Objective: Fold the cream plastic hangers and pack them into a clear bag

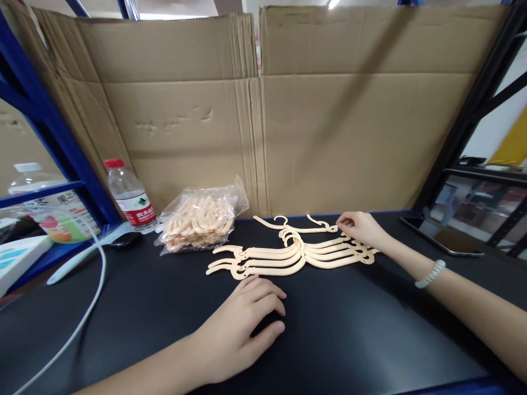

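Note:
Several cream plastic folding clothes hangers [275, 263] lie in an overlapping row on the black tabletop, their hooks meeting in the middle. Behind them is a separate hanger [310, 230] with arms and a hook spread out. My right hand [362, 226] has its fingers pinched together at the right end of this rear hanger; the fingertips partly cover the spot. My left hand [247, 323] rests palm down in front of the row, fingers apart and holding nothing. Its fingertips are close to the left end of the nearest hanger.
A clear plastic bag [201, 216] full of cream hanger parts stands back left. Beside it are a red-capped water bottle [130, 197], a dark object [127, 240] and a white cable [96, 285]. A phone or tablet [440, 237] lies at right. Cardboard [370, 137] walls the back.

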The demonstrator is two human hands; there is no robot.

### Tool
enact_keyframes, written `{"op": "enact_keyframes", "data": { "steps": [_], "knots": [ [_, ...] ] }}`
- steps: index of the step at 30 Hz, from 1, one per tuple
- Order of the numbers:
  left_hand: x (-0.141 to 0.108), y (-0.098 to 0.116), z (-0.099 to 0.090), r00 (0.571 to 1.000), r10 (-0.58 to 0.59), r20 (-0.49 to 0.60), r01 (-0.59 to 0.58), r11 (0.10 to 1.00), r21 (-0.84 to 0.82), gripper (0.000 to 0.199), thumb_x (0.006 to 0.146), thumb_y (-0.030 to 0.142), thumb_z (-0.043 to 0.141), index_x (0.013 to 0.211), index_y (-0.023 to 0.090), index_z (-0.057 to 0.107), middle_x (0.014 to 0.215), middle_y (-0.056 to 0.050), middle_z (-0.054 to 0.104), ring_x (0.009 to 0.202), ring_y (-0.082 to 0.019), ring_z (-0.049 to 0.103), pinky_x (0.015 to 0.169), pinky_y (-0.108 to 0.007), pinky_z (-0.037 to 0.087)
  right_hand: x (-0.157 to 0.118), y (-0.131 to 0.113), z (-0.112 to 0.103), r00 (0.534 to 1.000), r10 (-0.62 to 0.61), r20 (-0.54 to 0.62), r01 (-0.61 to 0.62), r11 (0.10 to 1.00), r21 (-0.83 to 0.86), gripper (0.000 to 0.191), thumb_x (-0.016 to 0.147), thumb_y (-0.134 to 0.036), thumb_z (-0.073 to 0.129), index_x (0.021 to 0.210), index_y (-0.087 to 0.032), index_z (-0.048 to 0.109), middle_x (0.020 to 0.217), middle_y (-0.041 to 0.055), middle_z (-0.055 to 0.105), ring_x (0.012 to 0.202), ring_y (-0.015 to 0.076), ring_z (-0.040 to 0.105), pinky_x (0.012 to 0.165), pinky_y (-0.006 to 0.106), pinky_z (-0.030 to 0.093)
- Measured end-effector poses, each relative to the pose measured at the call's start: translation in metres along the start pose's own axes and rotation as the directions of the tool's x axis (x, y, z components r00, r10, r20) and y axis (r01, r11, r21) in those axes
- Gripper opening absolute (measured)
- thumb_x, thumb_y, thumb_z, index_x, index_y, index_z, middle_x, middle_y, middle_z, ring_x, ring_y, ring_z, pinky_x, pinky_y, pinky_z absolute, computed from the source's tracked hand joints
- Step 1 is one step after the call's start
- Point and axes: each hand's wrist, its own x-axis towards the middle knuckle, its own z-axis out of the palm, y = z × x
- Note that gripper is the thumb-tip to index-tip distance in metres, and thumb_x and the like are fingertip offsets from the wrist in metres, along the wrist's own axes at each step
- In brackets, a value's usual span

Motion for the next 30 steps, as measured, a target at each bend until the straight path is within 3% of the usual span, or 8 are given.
{"op": "enact_keyframes", "data": {
  "steps": [5, 11, 16, 24, 30],
  "knots": [
    [-0.001, 0.001, -0.001, 1.000, 0.004, 0.001, -0.004, 1.000, -0.005, 0.014, 0.088, 0.019, 0.050, 0.098, 0.023, 0.061, 0.112, -0.007, 0.061, 0.110, -0.022, 0.052, 0.099, -0.039, 0.041, 0.027, -0.001, 0.002, 0.998, -0.003, 0.066, 0.008, 0.997, -0.075, 0.019, 0.081, -0.021, 0.054, 0.090, -0.016, 0.070, 0.083, 0.0045, 0.073, 0.079, 0.0173, 0.068, 0.071, 0.023, 0.049],
    [-0.001, 0.002, -0.003, 1.000, 0.002, 0.012, -0.002, 1.000, -0.008, 0.015, 0.087, 0.018, 0.051, 0.098, 0.023, 0.060, 0.111, -0.006, 0.061, 0.110, -0.022, 0.053, 0.100, -0.038, 0.040, 0.053, -0.015, 0.012, 0.967, 0.068, 0.246, -0.018, 0.979, -0.201, 0.019, 0.085, -0.031, 0.062, 0.083, -0.013, 0.068, 0.076, 0.0048, 0.069, 0.074, 0.0182, 0.066, 0.071, 0.029, 0.051],
    [-0.001, 0.000, -0.004, 1.000, -0.003, 0.031, 0.004, 1.000, -0.024, 0.016, 0.086, 0.016, 0.052, 0.098, 0.022, 0.060, 0.112, -0.006, 0.061, 0.111, -0.020, 0.052, 0.101, -0.037, 0.038, 0.062, -0.029, 0.019, 0.930, 0.127, 0.346, -0.023, 0.957, -0.288, 0.021, 0.092, -0.033, 0.058, 0.098, -0.013, 0.062, 0.096, 0.0041, 0.065, 0.083, 0.0164, 0.063, 0.075, 0.035, 0.053],
    [-0.003, -0.005, 0.000, 1.000, 0.002, 0.013, -0.001, 0.998, -0.061, 0.016, 0.086, 0.017, 0.053, 0.099, 0.022, 0.060, 0.111, -0.005, 0.061, 0.110, -0.019, 0.052, 0.101, -0.035, 0.037, 0.062, -0.034, 0.018, 0.948, 0.194, 0.253, -0.103, 0.937, -0.334, 0.019, 0.091, -0.032, 0.059, 0.096, -0.014, 0.063, 0.098, 0.0046, 0.064, 0.086, 0.0172, 0.062, 0.078, 0.036, 0.052],
    [-0.003, -0.003, -0.001, 1.000, -0.010, 0.004, 0.011, 0.996, -0.086, 0.016, 0.085, 0.015, 0.053, 0.098, 0.021, 0.060, 0.112, -0.006, 0.061, 0.109, -0.021, 0.053, 0.099, -0.036, 0.038, 0.060, -0.032, 0.014, 0.981, 0.140, 0.135, -0.120, 0.982, -0.147, 0.016, 0.084, -0.024, 0.060, 0.075, -0.014, 0.069, 0.076, 0.0070, 0.067, 0.073, 0.0175, 0.061, 0.068, 0.030, 0.046]
  ]
}}
